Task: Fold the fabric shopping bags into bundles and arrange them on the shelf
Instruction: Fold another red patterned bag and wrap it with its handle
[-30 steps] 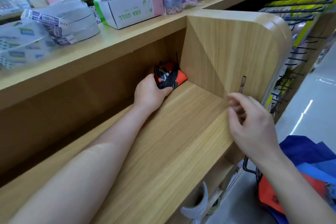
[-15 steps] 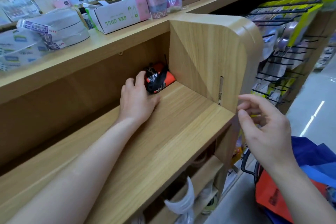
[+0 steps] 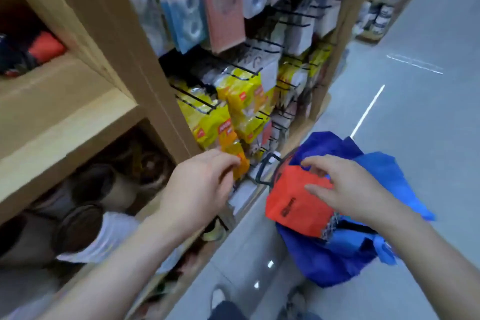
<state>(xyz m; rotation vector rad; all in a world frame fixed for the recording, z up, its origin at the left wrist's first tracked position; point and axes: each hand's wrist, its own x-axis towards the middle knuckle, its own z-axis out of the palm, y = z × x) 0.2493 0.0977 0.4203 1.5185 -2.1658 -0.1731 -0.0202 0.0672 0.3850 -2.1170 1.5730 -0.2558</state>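
I'm between bundles: one folded orange-and-black bundle (image 3: 44, 47) sits deep in the shelf (image 3: 65, 101), toward its right end by the upright side panel. The step in hand, as I judge it, is fetching the next bag.

My right hand (image 3: 345, 189) lies on the orange bag (image 3: 291, 208), which tops the heap of blue bags (image 3: 335, 257) in a black-handled basket (image 3: 262, 171) on the floor, just off the end of the shelving. The fingers are spread, thumb flat on the fabric; I see no grip closed on it yet. My left hand (image 3: 202, 182) hovers released, fingers loosely curled and holding nothing, in front of the yellow packets (image 3: 241, 101) on the hooks.

Next I'd need to pinch the orange bag near its upper edge and lift it free of the blue fabric, without dragging a blue bag along, then bring the left hand in to spread it flat for folding.

Compared with half a second ago, the left hand has left the bundle and come out of the shelf. The right hand has dropped from mid-air to the heap, and the view has swung down and right, pushing the shelf to the left edge.
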